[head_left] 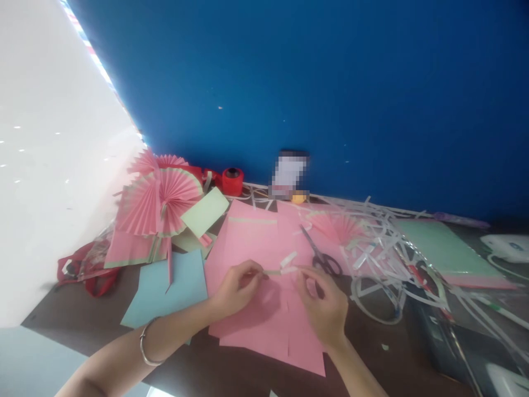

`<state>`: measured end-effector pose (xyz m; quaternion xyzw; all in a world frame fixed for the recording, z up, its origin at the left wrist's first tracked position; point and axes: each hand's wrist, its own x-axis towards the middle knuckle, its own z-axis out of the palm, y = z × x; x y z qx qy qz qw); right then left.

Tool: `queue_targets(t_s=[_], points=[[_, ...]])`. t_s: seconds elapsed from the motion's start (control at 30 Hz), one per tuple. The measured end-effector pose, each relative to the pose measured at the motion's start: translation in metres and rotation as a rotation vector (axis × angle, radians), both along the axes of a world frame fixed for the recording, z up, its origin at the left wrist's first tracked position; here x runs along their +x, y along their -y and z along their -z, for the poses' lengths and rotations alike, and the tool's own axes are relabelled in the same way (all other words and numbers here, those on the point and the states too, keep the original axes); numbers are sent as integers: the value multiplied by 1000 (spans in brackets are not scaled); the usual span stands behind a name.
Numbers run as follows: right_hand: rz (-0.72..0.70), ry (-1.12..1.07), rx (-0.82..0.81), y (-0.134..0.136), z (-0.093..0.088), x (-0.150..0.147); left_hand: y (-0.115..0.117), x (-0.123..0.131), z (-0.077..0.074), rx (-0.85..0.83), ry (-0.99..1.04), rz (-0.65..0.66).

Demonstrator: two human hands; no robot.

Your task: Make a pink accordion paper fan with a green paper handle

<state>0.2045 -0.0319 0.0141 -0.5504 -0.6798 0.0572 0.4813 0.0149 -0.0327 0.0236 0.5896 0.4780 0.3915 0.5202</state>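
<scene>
Over the pink paper sheets, my left hand pinches one end of a narrow pale green paper strip. A small white strip meets its other end. My right hand is closed, with thumb and forefinger pinched at the white strip's right side; what exactly lies between those fingertips is too blurred to tell. Another short white scrap lies just beyond. Scissors with dark handles rest close behind my right hand, blades pointing away.
Pleated pink paper fans stand at the back left, near a red tape roll and a pale green card. Blue paper lies left. Tangled white strips and a wrapped green paper pack cover the right. A blue wall rises behind.
</scene>
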Motion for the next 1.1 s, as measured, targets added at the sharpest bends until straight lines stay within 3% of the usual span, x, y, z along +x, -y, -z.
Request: queue_targets(t_s=[0.13,0.33,0.4,0.47,0.5,0.63,0.73,0.83,0.9,1.0,1.1], points=[[264,56,-17,-19,3,39,-6,-2,5,-43,65,-107],[660,303,169,-51,19,148,-13,-5,14,-48,132,-161],[698,381,173,-55,19,166,-13,-6,14,-48,129,-167],[680,462,286,-53,15,157,-12,-5,13,-55,122,-158],[594,494,311,-50,11,142,-12,-5,12,-66,128,-147],[-49,472,235,-25,-6,50,-7,-2,7,-120,205,-69],[-320,591,250,-6,-13,-3,-2,-1,3,-126,247,28],[-373,458,305,2,-16,-12,1,-5,-3,-94,171,173],[-296,252,226,2,-20,-3,-1,-11,-11,-31,18,278],[-104,-216,-60,-2,-27,17,-10,-17,-28,167,-310,378],[-127,-711,-381,-10,-30,30,-25,-12,-38,401,-517,549]])
